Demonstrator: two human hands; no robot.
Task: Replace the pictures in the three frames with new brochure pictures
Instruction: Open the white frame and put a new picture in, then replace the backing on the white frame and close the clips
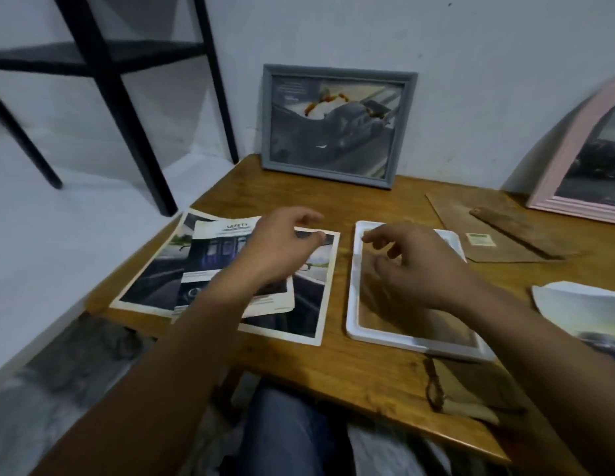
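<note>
Frames, three of them, sit on a brown wooden table (361, 369) pushed up against a pale wall. Off to the left a black chair (103, 84) stands on the floor, and below the table edge the person's knees in blue jeans (282, 431) show. The grey frame (337, 125) stands upright against the wall at the back, holding a dark picture of a car. The pink frame (573, 159) leans on the wall at the far right, partly cut off by the view's edge, also with a dark picture inside. The white frame (412, 338) lies flat in the middle of the table with bare wood showing through its opening. Left of it lies a stack of brochure pictures (162, 269), the top sheet headed "SAFETY". Behind the white frame rests a brown backing board (471, 207) with its stand strip. Another loose brochure page (580, 310) lies at the right edge. The left hand (282, 245) hovers over the brochure stack, fingers loosely curled, holding nothing. The right hand (412, 262) hangs over the white frame, fingers relaxed and bent, holding nothing that I can see.
</note>
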